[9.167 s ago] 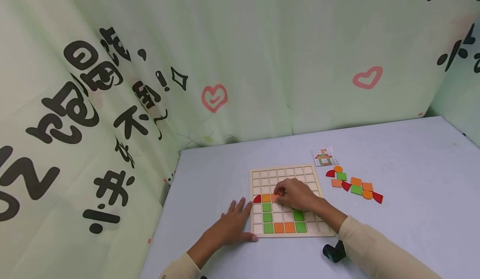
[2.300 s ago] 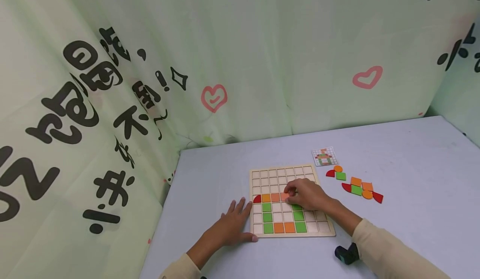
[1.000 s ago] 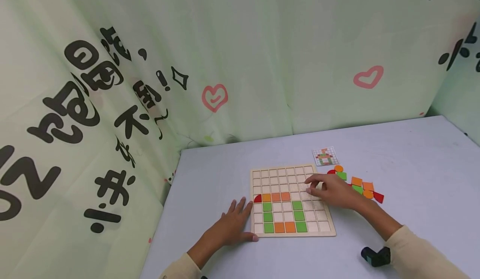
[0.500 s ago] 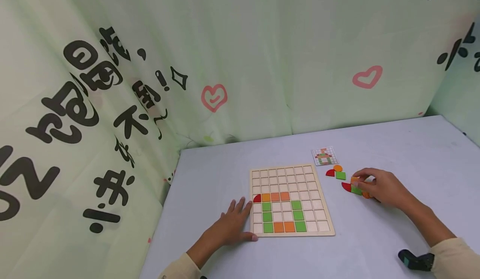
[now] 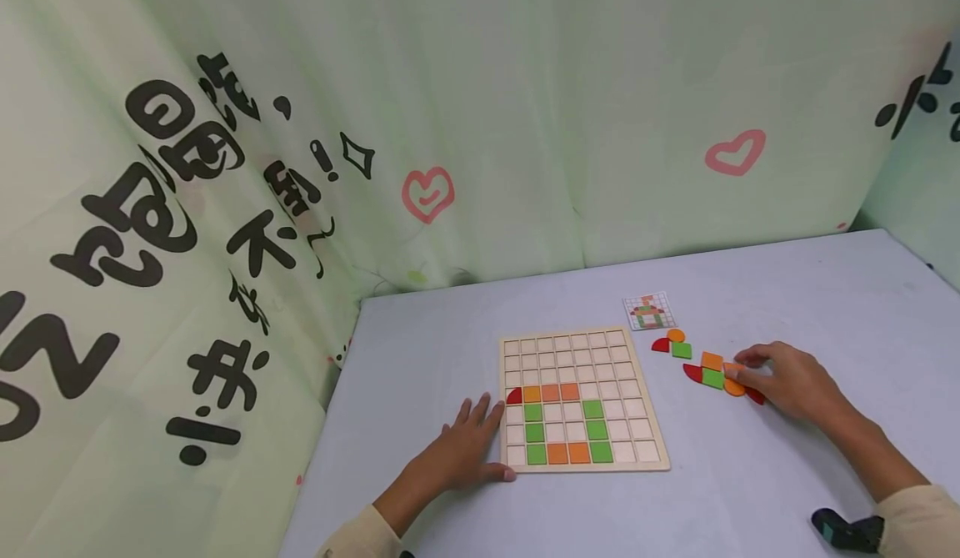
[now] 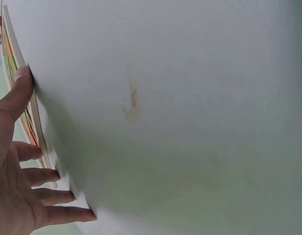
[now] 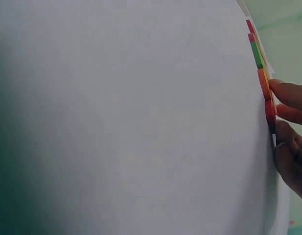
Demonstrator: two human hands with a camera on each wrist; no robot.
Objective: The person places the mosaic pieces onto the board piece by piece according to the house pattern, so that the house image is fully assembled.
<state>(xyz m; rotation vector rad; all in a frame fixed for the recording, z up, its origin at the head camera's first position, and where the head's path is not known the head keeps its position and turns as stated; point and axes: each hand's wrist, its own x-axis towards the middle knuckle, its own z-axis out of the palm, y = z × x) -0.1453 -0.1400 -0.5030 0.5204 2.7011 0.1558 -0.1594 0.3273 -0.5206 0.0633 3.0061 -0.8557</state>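
Observation:
My left hand [image 5: 468, 449] lies spread at the left edge of a wooden grid board [image 5: 585, 332], its thumb [image 6: 22, 81] on the near corner. Set into the board are a red quarter-circle tile [image 5: 514, 396], a row of orange squares [image 5: 550, 394] and columns of green squares [image 5: 596, 430]. Right of the board, my right hand [image 5: 787, 379] pinches an orange square tile [image 5: 732, 368] among the loose tiles, thumb and forefinger at its edges. An orange round tile [image 5: 733, 388] and a red tile [image 5: 754, 395] lie beneath the hand, the red one partly covered.
A small pattern card [image 5: 649, 312] lies beyond the board's far right corner. Near it are another orange round tile [image 5: 676, 336], a red tile [image 5: 661, 345] and a green square [image 5: 681, 350]. A black device [image 5: 847, 531] sits at my right wrist. Curtains surround the table.
The right hand has set an orange square at the end of the board's orange row, let go and moved right to the loose tiles. The left hand has stayed put.

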